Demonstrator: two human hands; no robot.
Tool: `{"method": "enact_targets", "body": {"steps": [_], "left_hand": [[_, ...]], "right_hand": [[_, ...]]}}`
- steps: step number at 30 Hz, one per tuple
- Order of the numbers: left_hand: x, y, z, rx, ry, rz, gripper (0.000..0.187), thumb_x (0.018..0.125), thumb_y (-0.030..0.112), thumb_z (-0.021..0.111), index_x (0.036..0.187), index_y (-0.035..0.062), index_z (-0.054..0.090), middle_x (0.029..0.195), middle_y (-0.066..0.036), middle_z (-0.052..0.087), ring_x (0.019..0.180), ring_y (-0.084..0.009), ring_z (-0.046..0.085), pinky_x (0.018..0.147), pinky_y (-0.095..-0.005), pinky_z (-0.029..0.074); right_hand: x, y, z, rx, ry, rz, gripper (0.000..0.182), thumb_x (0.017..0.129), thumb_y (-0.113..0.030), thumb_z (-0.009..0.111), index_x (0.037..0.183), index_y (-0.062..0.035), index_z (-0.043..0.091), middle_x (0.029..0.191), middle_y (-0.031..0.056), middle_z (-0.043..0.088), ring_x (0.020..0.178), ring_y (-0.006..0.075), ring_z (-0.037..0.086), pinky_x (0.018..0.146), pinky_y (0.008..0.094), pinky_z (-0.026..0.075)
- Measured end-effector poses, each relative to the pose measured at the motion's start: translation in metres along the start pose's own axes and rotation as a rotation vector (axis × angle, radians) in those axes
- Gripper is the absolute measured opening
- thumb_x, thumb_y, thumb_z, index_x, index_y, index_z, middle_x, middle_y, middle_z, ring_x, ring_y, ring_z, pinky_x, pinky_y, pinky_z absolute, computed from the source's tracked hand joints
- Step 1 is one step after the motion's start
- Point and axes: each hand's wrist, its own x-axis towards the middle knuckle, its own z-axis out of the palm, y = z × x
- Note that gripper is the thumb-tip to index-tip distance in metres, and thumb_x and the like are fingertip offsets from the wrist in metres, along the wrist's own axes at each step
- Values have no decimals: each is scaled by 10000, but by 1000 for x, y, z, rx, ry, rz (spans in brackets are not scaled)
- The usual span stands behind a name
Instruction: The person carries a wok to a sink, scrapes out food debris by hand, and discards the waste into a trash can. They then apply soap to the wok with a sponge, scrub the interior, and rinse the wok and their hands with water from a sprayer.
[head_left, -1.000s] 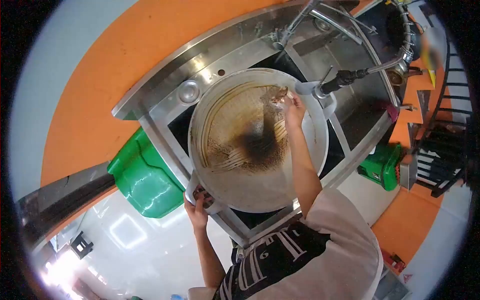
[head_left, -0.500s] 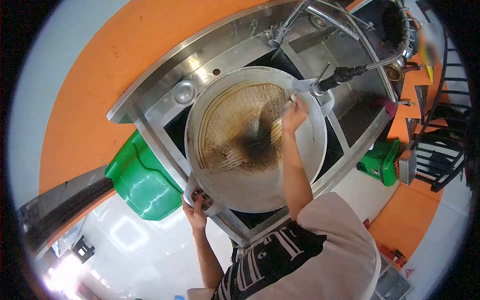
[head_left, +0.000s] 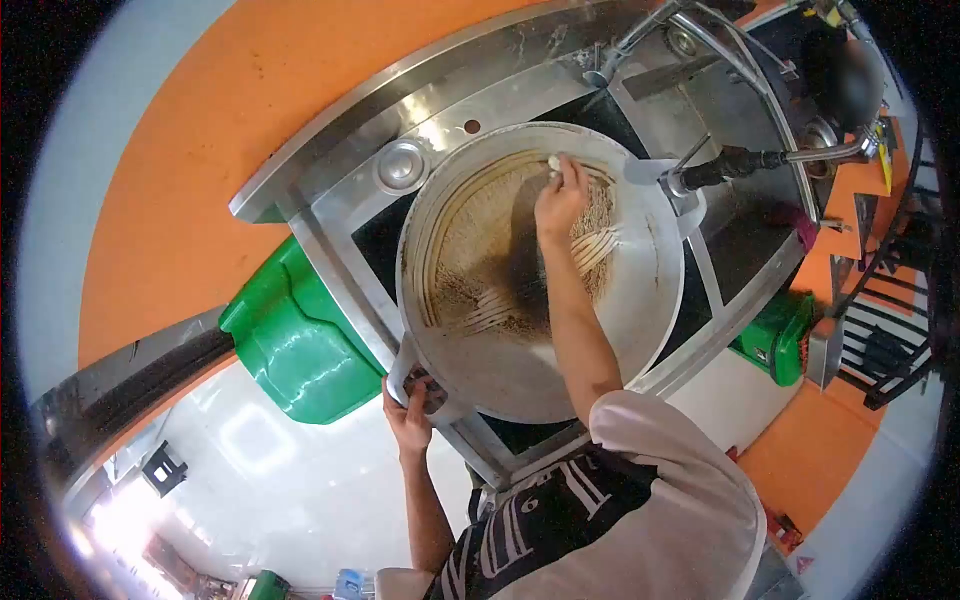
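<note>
A large metal pot (head_left: 525, 370) rests over the sink, its inside bottom coated with brown, burnt-looking residue. Paler scraped streaks cross that crust, and curved lines follow its edge. Inside the pot, near the far wall, my right hand (head_left: 563, 205) is closed on a small whitish object (head_left: 555, 162) whose kind I cannot make out. My left hand (head_left: 408, 415) grips the looped side handle (head_left: 400, 365) at the pot's near left. A spray nozzle (head_left: 690, 180) lies by the opposite handle (head_left: 692, 215).
The steel sink unit (head_left: 325, 270) has a round metal cap (head_left: 402, 166) on its back ledge. A faucet (head_left: 650, 30) rises at the back right. Green bins stand left (head_left: 300, 345) and right (head_left: 775, 345). Black metal railings (head_left: 890, 330) are at far right.
My right hand has moved left across the pot, away from the nozzle side toward the far wall. My left hand keeps its hold on the handle. The whole view has shifted slightly.
</note>
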Motion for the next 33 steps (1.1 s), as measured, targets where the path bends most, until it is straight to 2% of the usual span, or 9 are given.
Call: {"method": "enact_targets", "body": {"steps": [7, 12, 23, 25, 26, 29, 30, 31, 33], "left_hand": [[3, -9, -8, 35, -9, 42, 254, 976, 53, 581, 1211, -34, 540, 1027, -125, 680, 850, -188, 680, 706, -325, 597], [4, -8, -5, 37, -15, 57, 271, 984, 80, 584, 1221, -43, 541, 1077, -143, 673, 908, -196, 681, 690, -314, 602], [1, -9, 0, -15, 10, 74, 262, 994, 55, 559, 1236, -46, 540, 1079, -150, 682, 819, -194, 690, 686, -312, 591], [2, -15, -6, 11, -1, 81, 254, 992, 59, 567, 1227, -38, 552, 1095, -144, 674, 819, -193, 690, 671, -310, 579], [1, -13, -3, 34, 28, 74, 255, 992, 68, 571, 1228, -28, 560, 1109, -139, 669, 815, -196, 689, 657, -309, 569], [-3, -2, 2, 82, 9, 79, 393, 944, 97, 599, 1313, -18, 528, 1135, -112, 667, 953, -182, 664, 790, -312, 560], [-4, -4, 4, 65, 22, 103, 404, 948, 96, 595, 1325, -32, 525, 1178, -124, 661, 1018, -211, 658, 882, -341, 535], [-3, -6, 3, 61, 11, 109, 404, 948, 96, 595, 1325, -32, 525, 1178, -124, 661, 1018, -211, 658, 882, -341, 535], [-3, -10, 2, 57, 32, 90, 415, 955, 107, 598, 1337, -37, 520, 1177, -130, 664, 1020, -219, 662, 885, -346, 543]], "right_hand": [[-35, -58, 9, 203, -142, 1, 279, 899, 29, 580, 1138, -41, 708, 1175, 165, 674, 1064, 367, 650, 931, 423, 521], [-84, -75, 12, 397, -444, -87, 286, 904, 30, 592, 1156, -50, 702, 1172, 172, 683, 1071, 366, 665, 917, 411, 539], [-151, -84, -85, 642, -964, -274, 314, 864, 80, 585, 1137, -13, 707, 1161, 174, 683, 1059, 354, 677, 889, 384, 557], [-145, -72, -100, 686, -1345, -234, 321, 838, 90, 597, 1121, 0, 718, 1120, 168, 695, 1007, 327, 700, 878, 374, 559], [-140, -67, -105, 625, -1609, -34, 246, 882, 52, 604, 1082, 1, 739, 1096, 150, 715, 935, 255, 725, 856, 359, 562], [-121, -40, -121, 600, -1804, 269, 199, 934, -44, 627, 1084, -34, 758, 1056, 108, 748, 900, 200, 733, 816, 341, 577], [-116, -22, -121, 655, -1754, 488, 227, 929, -66, 633, 1116, -25, 757, 1053, 113, 751, 932, 201, 729, 858, 324, 570], [-100, -16, -124, 651, -1742, 482, 227, 929, -66, 633, 1116, -25, 757, 1053, 113, 751, 932, 201, 729, 858, 324, 570], [-66, -4, -131, 992, -1284, 1014, 233, 930, -74, 645, 1120, 28, 732, 1019, 89, 750, 919, 169, 709, 843, 296, 552]]}}
